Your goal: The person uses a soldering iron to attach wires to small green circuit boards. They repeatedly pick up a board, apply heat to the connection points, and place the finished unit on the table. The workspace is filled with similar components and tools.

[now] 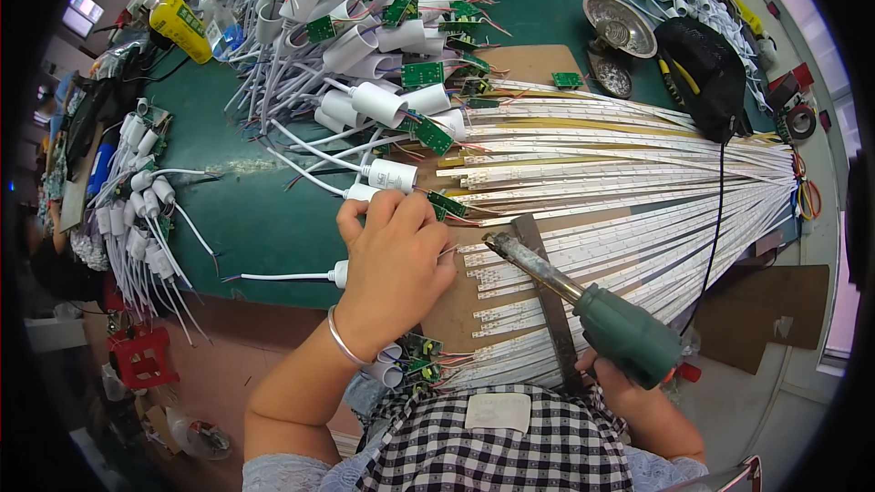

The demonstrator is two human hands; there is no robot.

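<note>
My left hand [394,264] rests on the bench with its fingers curled down on a small green circuit board [447,204] and a white plastic housing [357,192] with a white cable. My right hand [629,394] grips the green handle of a soldering iron [583,301]. Its dark metal tip [497,242] points up-left, close to my left fingers and to the near ends of a fan of long white LED strips [629,173] spread across a brown board [474,310].
A heap of white housings, cables and green boards [365,27] fills the far left of the green bench [246,219]. More white housings [137,219] hang off the left edge. A metal dish [620,25], black pouch [706,73] and yellow bottle [180,27] stand behind.
</note>
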